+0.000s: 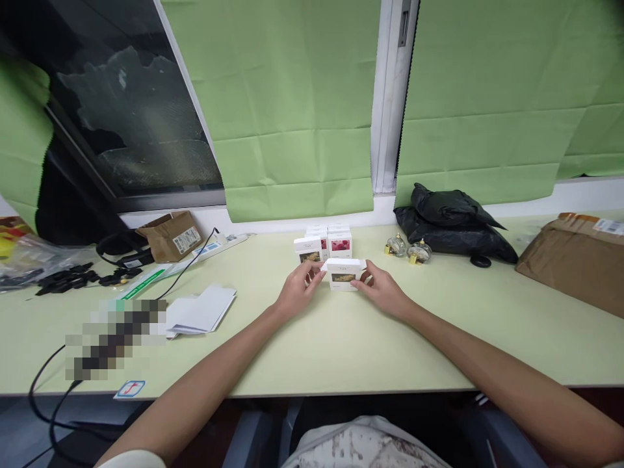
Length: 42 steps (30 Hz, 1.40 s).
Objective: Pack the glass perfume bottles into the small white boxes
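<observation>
A small white carton (344, 278) with a dark and golden picture strip stands upright in front of me, with small white side flaps sticking out at its top corners. My right hand (385, 291) is closed on the carton's right side, thumb on the front face and fingers behind. My left hand (299, 287) has thumb and fingers together at the left flap and appears to pinch it. Just behind stand several similar cartons: one with a golden picture (308, 246) at the left, and others with a red picture (340, 245) beside it.
Two glass bottles with gold parts (419, 252) lie right of the cartons. Farther right are black plastic parcels (453, 227) and a brown cardboard box (575, 263). At left are folded white sheets (207, 309), an opened small brown box (170, 237), black cables and small black parts (73, 278).
</observation>
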### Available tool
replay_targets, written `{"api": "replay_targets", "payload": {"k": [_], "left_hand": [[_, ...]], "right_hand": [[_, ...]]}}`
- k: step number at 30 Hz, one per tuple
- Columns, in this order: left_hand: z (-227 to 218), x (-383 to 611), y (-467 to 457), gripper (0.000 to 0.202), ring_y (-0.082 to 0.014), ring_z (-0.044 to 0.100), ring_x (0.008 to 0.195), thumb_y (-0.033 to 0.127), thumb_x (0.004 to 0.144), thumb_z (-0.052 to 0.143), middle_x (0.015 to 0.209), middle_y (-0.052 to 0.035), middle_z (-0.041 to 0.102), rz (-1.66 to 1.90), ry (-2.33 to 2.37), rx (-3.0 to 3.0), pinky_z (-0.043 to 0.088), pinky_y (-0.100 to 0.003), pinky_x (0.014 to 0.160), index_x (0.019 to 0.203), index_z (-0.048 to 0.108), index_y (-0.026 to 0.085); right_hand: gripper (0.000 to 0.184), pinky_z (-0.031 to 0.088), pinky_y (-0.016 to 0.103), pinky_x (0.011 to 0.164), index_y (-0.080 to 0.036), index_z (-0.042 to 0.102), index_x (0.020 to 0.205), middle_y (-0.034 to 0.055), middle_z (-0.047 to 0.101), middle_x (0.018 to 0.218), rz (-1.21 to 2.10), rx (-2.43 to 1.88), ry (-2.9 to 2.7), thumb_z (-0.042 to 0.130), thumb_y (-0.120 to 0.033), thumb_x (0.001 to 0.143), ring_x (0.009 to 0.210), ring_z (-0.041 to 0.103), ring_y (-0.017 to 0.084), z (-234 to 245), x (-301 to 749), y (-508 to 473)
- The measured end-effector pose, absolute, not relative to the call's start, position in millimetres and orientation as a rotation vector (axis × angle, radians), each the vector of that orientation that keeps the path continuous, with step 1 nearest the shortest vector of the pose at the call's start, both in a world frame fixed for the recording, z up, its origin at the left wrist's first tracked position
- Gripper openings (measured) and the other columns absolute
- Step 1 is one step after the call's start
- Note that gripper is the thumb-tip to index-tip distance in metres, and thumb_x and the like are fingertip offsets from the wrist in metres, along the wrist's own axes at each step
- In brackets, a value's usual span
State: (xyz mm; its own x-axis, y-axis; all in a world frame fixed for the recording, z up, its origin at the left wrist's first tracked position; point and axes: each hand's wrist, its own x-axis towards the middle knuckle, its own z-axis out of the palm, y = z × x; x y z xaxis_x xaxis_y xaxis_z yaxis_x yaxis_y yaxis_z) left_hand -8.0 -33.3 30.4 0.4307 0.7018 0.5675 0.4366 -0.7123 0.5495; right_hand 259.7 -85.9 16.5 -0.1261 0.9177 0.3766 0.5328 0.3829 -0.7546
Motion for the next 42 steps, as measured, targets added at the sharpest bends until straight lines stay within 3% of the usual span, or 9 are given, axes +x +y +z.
{"api": "replay_targets", "payload": {"k": [6, 9, 13, 17, 20, 24, 28, 32, 42], "left_hand": [[28, -9, -29, 0.043, -0.0155, 0.059, 0.079, 0.040, 0.106, 0.054, 0.098, -0.0013, 0.063, 1.282, 0.955, 2.346, 0.050, -0.031, 0.073, 0.146, 0.041, 0.029], [28, -13, -23, 0.040, -0.0157, 0.055, 0.080, 0.041, 0.103, 0.060, 0.101, -0.0028, 0.055, 1.579, 1.000, 2.266, 0.049, -0.031, 0.073, 0.136, 0.042, 0.027], [31, -18, -14, 0.037, -0.0181, 0.055, 0.095, 0.044, 0.102, 0.061, 0.128, -0.0106, 0.048, 1.937, 1.102, 2.062, 0.050, -0.035, 0.082, 0.128, 0.041, 0.027], [25, -24, 0, 0.062, -0.0229, 0.055, 0.115, 0.052, 0.095, 0.068, 0.146, -0.0144, 0.042, 1.780, 1.298, 1.911, 0.051, -0.036, 0.087, 0.140, 0.033, 0.028], [10, -31, 17, 0.080, -0.0241, 0.058, 0.113, 0.056, 0.084, 0.079, 0.139, -0.0150, 0.050, 1.519, 1.343, 1.848, 0.052, -0.034, 0.083, 0.142, 0.033, 0.026], [-5, -36, 36, 0.065, -0.0197, 0.062, 0.095, 0.056, 0.081, 0.081, 0.120, -0.0098, 0.063, 1.357, 1.321, 1.786, 0.053, -0.033, 0.078, 0.127, 0.048, 0.024], [-6, -36, 40, 0.046, -0.0186, 0.065, 0.090, 0.050, 0.084, 0.078, 0.117, -0.0087, 0.068, 1.332, 1.279, 1.859, 0.053, -0.032, 0.074, 0.115, 0.058, 0.022], [3, -35, 32, 0.036, -0.0188, 0.067, 0.091, 0.047, 0.090, 0.072, 0.123, -0.0076, 0.070, 1.203, 1.196, 1.955, 0.056, -0.032, 0.074, 0.115, 0.064, 0.023], [11, -28, 18, 0.037, -0.0199, 0.068, 0.097, 0.046, 0.092, 0.070, 0.127, -0.0079, 0.071, 1.109, 1.119, 2.012, 0.059, -0.035, 0.082, 0.121, 0.065, 0.023]], "right_hand": [[0.029, 0.052, 0.034, 0.073, -0.024, 0.056, 0.117, 0.0044, 0.071, 0.109, 0.474, -1.320, -1.770, 0.057, -0.045, 0.098, 0.081, 0.066, 0.019, 8, 265, -74], [0.027, 0.052, 0.034, 0.074, -0.024, 0.056, 0.118, 0.0066, 0.070, 0.123, 0.406, -1.338, -1.712, 0.056, -0.042, 0.098, 0.087, 0.067, 0.020, 5, 273, -65], [0.035, 0.054, 0.037, 0.077, -0.023, 0.054, 0.127, 0.0093, 0.071, 0.126, 0.391, -1.376, -1.628, 0.055, -0.042, 0.098, 0.084, 0.068, 0.020, -1, 284, -54], [0.045, 0.055, 0.040, 0.079, -0.023, 0.051, 0.137, 0.0109, 0.073, 0.121, 0.388, -1.407, -1.589, 0.056, -0.044, 0.098, 0.084, 0.069, 0.022, -5, 289, -47], [0.049, 0.056, 0.041, 0.079, -0.022, 0.049, 0.142, 0.0121, 0.073, 0.124, 0.378, -1.407, -1.616, 0.056, -0.041, 0.097, 0.084, 0.069, 0.023, -7, 289, -46], [0.055, 0.056, 0.041, 0.082, -0.023, 0.046, 0.149, 0.0129, 0.072, 0.129, 0.401, -1.402, -1.658, 0.057, -0.035, 0.097, 0.085, 0.070, 0.022, -8, 288, -45], [0.055, 0.057, 0.041, 0.084, -0.023, 0.047, 0.150, 0.0125, 0.073, 0.129, 0.434, -1.405, -1.684, 0.058, -0.032, 0.097, 0.089, 0.071, 0.023, -10, 289, -42], [0.055, 0.057, 0.040, 0.085, -0.023, 0.047, 0.151, 0.0113, 0.073, 0.130, 0.446, -1.374, -1.696, 0.058, -0.032, 0.098, 0.089, 0.071, 0.022, -13, 291, -40], [0.046, 0.053, 0.037, 0.087, -0.024, 0.050, 0.147, 0.0085, 0.074, 0.125, 0.470, -1.349, -1.834, 0.052, -0.031, 0.102, 0.096, 0.070, 0.023, -5, 281, -45]]}}
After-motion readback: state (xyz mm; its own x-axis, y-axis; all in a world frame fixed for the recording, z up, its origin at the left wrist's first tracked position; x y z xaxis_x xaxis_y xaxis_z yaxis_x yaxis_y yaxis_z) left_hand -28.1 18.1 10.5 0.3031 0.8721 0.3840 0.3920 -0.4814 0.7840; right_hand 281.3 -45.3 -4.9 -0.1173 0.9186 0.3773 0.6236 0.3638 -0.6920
